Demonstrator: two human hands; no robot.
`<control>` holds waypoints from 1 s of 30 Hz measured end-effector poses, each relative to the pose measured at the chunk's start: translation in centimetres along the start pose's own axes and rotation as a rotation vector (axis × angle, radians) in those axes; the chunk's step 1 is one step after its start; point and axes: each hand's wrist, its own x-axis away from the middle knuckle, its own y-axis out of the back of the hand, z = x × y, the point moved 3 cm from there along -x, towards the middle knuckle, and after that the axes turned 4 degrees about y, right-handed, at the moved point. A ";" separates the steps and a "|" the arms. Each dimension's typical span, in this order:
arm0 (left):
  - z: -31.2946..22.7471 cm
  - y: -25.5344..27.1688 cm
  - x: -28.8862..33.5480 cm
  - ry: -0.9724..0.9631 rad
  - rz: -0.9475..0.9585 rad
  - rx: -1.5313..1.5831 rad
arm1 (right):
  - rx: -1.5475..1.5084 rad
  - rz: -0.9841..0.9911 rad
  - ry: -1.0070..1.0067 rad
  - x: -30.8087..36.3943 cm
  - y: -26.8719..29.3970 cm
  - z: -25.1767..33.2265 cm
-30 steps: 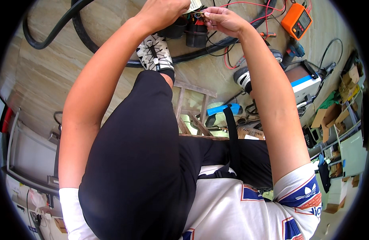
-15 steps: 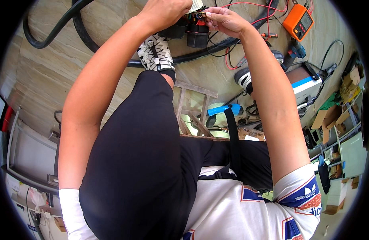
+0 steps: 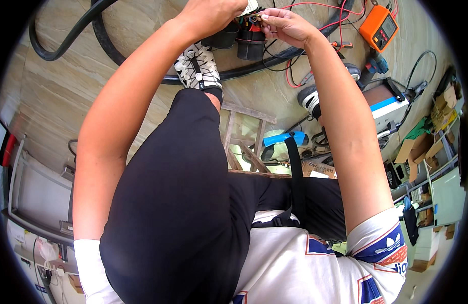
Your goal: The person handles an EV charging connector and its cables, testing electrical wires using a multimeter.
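A black round electrical connector (image 3: pixel 250 49) with red parts and several thin coloured wires at its top stands on the floor at the top middle. My right hand (image 3: pixel 287 26) is just right of those wires, its thumb and finger pinched on a thin wire (image 3: pixel 259 14). On the other side, my left hand (image 3: pixel 213 12) is closed beside a whitish tag (image 3: pixel 250 7); its fingertips are partly hidden, so what it grips does not show clearly. A black cup-shaped shell (image 3: pixel 223 39) sits under my left hand, touching or close to the connector.
Thick black cable (image 3: pixel 104 43) loops over the tiled floor. An orange meter (image 3: pixel 379 28) with red and black leads lies at the upper right, near a power drill (image 3: pixel 373 66) and a white-and-blue box (image 3: pixel 388 109). A wooden stool frame (image 3: pixel 249 114) is beneath me.
My left hand has shifted very slightly to the right, toward the wires. The right hand and the connector look the same.
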 end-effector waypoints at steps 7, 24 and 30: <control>-0.5 -0.4 -0.9 -0.077 0.012 -0.046 | -0.094 -0.008 0.020 0.2 0.3 -0.5; 0.2 -1.3 -2.0 -0.067 0.127 0.018 | -0.335 -0.161 0.070 1.6 -0.9 -2.2; 0.6 -1.6 -2.1 -0.072 0.193 -0.012 | -0.304 -0.189 0.110 1.6 -1.4 -2.1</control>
